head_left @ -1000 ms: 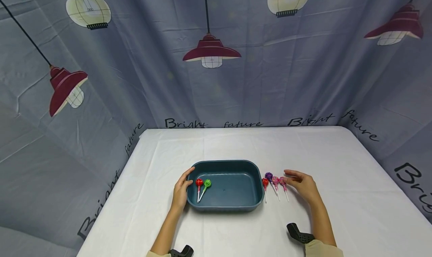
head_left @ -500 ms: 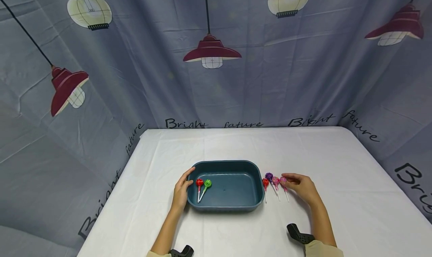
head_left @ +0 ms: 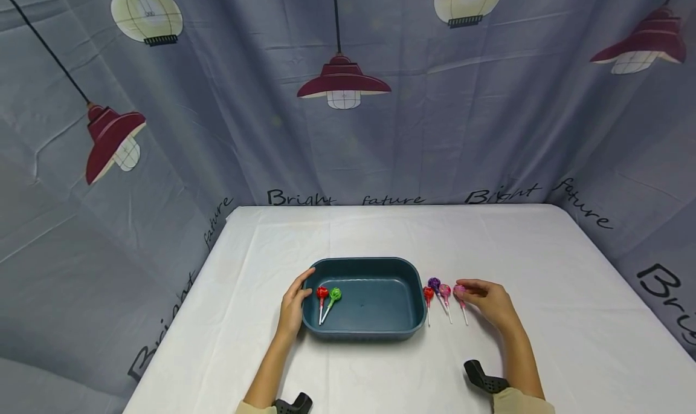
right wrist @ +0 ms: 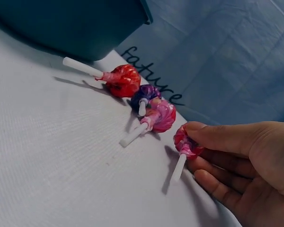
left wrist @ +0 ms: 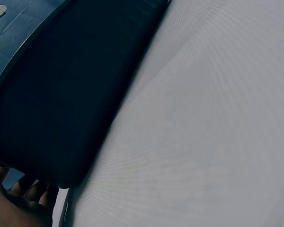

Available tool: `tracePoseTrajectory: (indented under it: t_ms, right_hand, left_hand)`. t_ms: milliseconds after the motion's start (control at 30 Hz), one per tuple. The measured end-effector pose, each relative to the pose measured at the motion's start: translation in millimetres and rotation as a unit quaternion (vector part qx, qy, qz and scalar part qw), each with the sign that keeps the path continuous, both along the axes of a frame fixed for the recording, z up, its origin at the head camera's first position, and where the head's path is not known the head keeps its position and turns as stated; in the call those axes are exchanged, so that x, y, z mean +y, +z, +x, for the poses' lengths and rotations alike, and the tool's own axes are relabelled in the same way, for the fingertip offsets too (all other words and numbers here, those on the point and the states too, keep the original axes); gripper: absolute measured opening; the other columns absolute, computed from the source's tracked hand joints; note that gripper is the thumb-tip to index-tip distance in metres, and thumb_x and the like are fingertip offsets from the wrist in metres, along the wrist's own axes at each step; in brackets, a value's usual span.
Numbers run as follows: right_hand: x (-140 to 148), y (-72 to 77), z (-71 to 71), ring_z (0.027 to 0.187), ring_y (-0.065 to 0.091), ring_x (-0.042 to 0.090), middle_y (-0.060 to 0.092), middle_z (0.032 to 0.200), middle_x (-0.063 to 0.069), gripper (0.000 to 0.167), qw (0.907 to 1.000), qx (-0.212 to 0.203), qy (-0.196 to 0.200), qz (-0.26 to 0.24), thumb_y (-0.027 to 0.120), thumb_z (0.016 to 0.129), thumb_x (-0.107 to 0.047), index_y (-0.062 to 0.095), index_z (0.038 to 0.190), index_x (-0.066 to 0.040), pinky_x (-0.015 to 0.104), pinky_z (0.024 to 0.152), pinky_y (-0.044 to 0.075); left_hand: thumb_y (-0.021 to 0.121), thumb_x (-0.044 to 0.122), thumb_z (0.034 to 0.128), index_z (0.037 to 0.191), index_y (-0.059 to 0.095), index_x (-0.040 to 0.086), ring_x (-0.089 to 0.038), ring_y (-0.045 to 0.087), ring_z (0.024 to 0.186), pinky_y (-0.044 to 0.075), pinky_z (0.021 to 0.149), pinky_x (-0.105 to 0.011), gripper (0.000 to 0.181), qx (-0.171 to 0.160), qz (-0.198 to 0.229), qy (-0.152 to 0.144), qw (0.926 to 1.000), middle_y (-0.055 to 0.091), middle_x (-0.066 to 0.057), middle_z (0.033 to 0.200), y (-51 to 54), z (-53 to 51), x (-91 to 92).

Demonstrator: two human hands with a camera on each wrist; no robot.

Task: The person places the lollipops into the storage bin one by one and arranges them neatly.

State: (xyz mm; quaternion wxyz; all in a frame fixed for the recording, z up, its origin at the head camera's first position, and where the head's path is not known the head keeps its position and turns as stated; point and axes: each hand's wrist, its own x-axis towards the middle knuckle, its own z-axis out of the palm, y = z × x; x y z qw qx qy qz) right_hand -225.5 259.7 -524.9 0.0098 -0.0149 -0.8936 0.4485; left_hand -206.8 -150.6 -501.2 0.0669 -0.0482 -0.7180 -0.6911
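A dark teal rectangular tray [head_left: 364,327] sits on the white-covered table. My left hand [head_left: 290,308] holds its left end, thumb at the rim; in the left wrist view the fingers lie against the tray's end. Inside, near that hand, are a red lollipop [head_left: 322,293] and a green lollipop [head_left: 335,294]. My right hand [head_left: 491,302] pinches the wrapped head of a pink lollipop [right wrist: 183,144] between thumb and fingers, its white stick pointing down. Beside it lie another pink lollipop [right wrist: 162,116], a purple lollipop [right wrist: 144,94] and a red lollipop [right wrist: 124,81], just right of the tray.
The white tablecloth [head_left: 380,378] spreads around the tray. A grey-blue curtain [head_left: 348,148] printed with lamps and lettering hangs behind and at the sides. Black wrist mounts [head_left: 484,379] sit on both forearms.
My right hand has closed thumb and fingers on the rightmost pink lollipop and shifted it slightly right, away from the others. My left hand stays on the tray.
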Motion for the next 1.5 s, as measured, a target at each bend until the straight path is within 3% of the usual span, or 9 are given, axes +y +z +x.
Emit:
tracePoseTrajectory:
  t_ms: [400, 533, 667, 800, 867, 967, 1100, 1333, 1500]
  right_hand:
    - [-1, 21.3, 5.8, 0.095, 0.061, 0.02, 0.068, 0.102, 0.01, 0.052, 0.9993, 0.021, -0.005, -0.03, 0.066, 0.081, -0.045, 0.064, 0.116, -0.007, 0.044, 0.083, 0.044]
    - [4, 10.4, -5.0, 0.093, 0.062, 0.014, 0.069, 0.1, 0.003, 0.054, 0.9985, 0.042, -0.011, -0.033, 0.065, 0.077, -0.055, 0.065, 0.115, -0.016, 0.041, 0.08, 0.046]
    - [5, -8.9, -21.9, 0.095, 0.062, 0.017, 0.068, 0.101, 0.001, 0.057, 0.9961, 0.056, -0.008, -0.068, 0.063, 0.073, -0.062, 0.065, 0.114, -0.022, 0.05, 0.087, 0.044]
    - [-4, -17.5, -33.6, 0.091, 0.064, 0.012, 0.068, 0.1, -0.004, 0.056, 0.9928, 0.086, 0.011, -0.082, 0.061, 0.071, -0.067, 0.066, 0.111, -0.027, 0.042, 0.085, 0.048]
    - [-14, -9.8, -33.5, 0.089, 0.064, 0.011, 0.068, 0.1, -0.003, 0.049, 0.9904, 0.096, 0.037, -0.092, 0.062, 0.077, -0.058, 0.066, 0.112, -0.025, 0.033, 0.08, 0.051]
    - [-38, 22.4, -22.5, 0.089, 0.065, 0.016, 0.068, 0.101, 0.004, 0.043, 0.9876, 0.094, 0.071, -0.104, 0.066, 0.081, -0.043, 0.065, 0.114, -0.015, 0.024, 0.075, 0.051]
    - [-70, 62.0, -8.1, 0.09, 0.064, 0.021, 0.067, 0.102, 0.011, 0.043, 0.987, 0.072, 0.085, -0.116, 0.069, 0.081, -0.035, 0.065, 0.113, -0.006, 0.026, 0.077, 0.051]
    - [-101, 70.2, -11.8, 0.09, 0.064, 0.02, 0.068, 0.099, 0.008, 0.041, 0.9845, 0.073, 0.107, -0.118, 0.069, 0.082, -0.032, 0.064, 0.113, -0.006, 0.036, 0.081, 0.051]
    - [-124, 72.3, -15.2, 0.086, 0.065, 0.016, 0.069, 0.095, 0.005, 0.033, 0.9779, 0.072, 0.134, -0.144, 0.07, 0.08, -0.025, 0.066, 0.107, -0.007, 0.031, 0.08, 0.051]
  left_hand:
    - [0.038, -0.007, 0.0888, 0.132, 0.048, -0.002, -0.022, 0.026, 0.134, 0.023, 0.099, -0.01, 0.044, 0.001, 0.002, -0.006, 1.0, 0.04, -0.015, 0.14, -2.4, -0.8, -0.9]
    - [0.039, -0.006, 0.0886, 0.132, 0.048, -0.002, -0.022, 0.026, 0.134, 0.023, 0.101, -0.013, 0.044, -0.001, 0.0, -0.004, 1.0, 0.04, -0.015, 0.14, -0.7, -1.0, -0.8]
    - [0.039, -0.006, 0.0888, 0.132, 0.049, -0.001, -0.023, 0.026, 0.134, 0.021, 0.107, -0.025, 0.044, -0.002, -0.002, -0.002, 1.0, 0.04, -0.014, 0.14, 0.7, -0.6, -0.6]
    - [0.039, -0.006, 0.0891, 0.131, 0.049, -0.001, -0.023, 0.026, 0.135, 0.019, 0.109, -0.033, 0.044, -0.003, -0.004, -0.001, 1.0, 0.04, -0.014, 0.14, 0.7, 0.0, -0.4]
    - [0.039, -0.005, 0.0891, 0.131, 0.049, -0.001, -0.023, 0.026, 0.135, 0.02, 0.109, -0.031, 0.044, -0.004, -0.005, 0.0, 1.0, 0.04, -0.014, 0.14, 0.5, 0.2, -0.3]
    - [0.039, -0.006, 0.0889, 0.131, 0.049, -0.001, -0.023, 0.026, 0.134, 0.02, 0.108, -0.03, 0.044, -0.004, -0.005, 0.001, 1.0, 0.041, -0.014, 0.14, 0.5, 0.4, 0.0]
    - [0.039, -0.006, 0.0886, 0.131, 0.049, -0.001, -0.025, 0.027, 0.134, 0.02, 0.109, -0.035, 0.044, -0.004, -0.008, 0.003, 1.0, 0.041, -0.015, 0.14, 0.5, 0.5, 0.1]
    - [0.04, -0.005, 0.0889, 0.131, 0.049, -0.001, -0.024, 0.026, 0.134, 0.018, 0.109, -0.039, 0.044, -0.006, -0.01, 0.004, 0.9999, 0.041, -0.014, 0.14, 0.8, 0.7, -0.4]
    - [0.039, -0.005, 0.0892, 0.132, 0.048, -0.001, -0.023, 0.026, 0.135, 0.018, 0.109, -0.038, 0.044, -0.009, -0.004, -0.002, 1.0, 0.039, -0.014, 0.141, 1.1, 0.5, -0.6]
